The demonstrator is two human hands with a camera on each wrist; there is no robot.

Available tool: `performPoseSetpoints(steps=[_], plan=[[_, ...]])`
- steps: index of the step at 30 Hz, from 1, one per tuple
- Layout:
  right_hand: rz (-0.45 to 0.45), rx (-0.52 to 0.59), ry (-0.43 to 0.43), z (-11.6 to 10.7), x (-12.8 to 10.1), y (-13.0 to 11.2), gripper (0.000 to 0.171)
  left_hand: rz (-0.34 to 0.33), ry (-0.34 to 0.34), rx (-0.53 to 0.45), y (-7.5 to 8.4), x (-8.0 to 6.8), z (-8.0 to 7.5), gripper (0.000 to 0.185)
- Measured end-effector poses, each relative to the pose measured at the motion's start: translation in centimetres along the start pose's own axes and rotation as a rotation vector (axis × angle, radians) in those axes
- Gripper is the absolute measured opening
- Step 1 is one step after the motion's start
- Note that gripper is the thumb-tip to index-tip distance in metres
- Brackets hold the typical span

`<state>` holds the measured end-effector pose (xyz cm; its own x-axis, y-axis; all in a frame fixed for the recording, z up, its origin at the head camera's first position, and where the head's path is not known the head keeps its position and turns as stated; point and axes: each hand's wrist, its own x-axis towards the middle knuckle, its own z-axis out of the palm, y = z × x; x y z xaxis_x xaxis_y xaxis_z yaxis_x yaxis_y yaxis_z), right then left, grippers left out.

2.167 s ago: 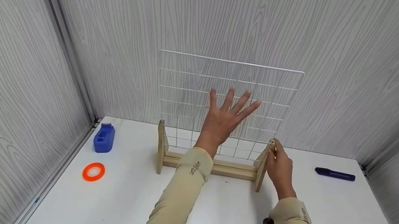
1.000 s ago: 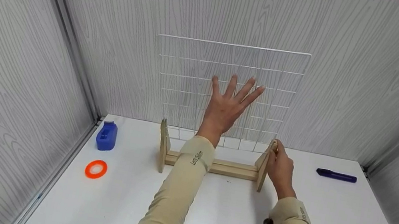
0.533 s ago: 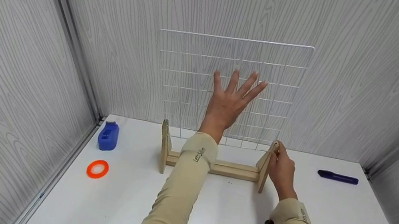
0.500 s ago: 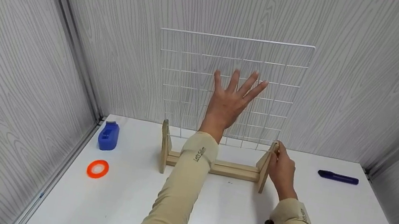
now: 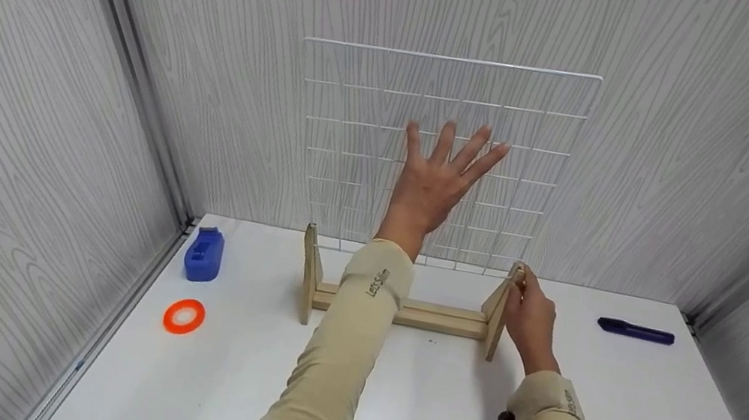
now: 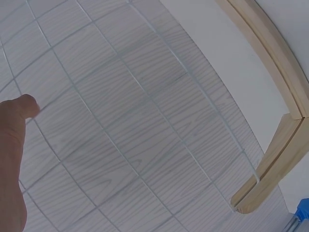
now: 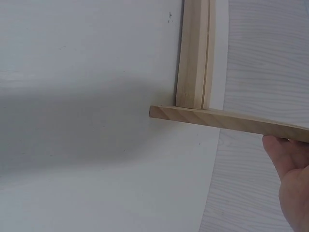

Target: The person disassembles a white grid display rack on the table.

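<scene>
A: Our white wire grid stands upright over the wooden stand at the back of the table. Our left hand lies flat on it, fingers spread.

B: And our right hand pinches the stand's right upright. We should keep lifting straight, pressing evenly, while that hand pins the stand down.

A: Since a second ago the grid's top edge has risen against the wall; the stand hasn't shifted.

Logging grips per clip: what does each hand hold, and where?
Right hand grips the wooden stand at its right upright's top. Left hand lies flat, fingers spread, on the wire grid.
</scene>
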<state>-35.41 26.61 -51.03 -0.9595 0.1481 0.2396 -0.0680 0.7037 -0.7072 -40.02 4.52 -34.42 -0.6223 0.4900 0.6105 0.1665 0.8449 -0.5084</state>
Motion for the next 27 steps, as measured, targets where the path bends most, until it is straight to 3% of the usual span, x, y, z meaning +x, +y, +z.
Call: performPoseSetpoints(steps=[16, 27], plan=[[-0.059, -0.013, 0.06, 0.0, 0.0, 0.2, 0.048, -0.008, 0.033, 0.023, -1.1, 1.1, -1.3, 0.095], [-0.049, -0.012, 0.062, -0.2, 0.0, 0.3, 0.049, 0.001, 0.05, 0.013, -1.0, 1.8, -1.7, 0.096]])
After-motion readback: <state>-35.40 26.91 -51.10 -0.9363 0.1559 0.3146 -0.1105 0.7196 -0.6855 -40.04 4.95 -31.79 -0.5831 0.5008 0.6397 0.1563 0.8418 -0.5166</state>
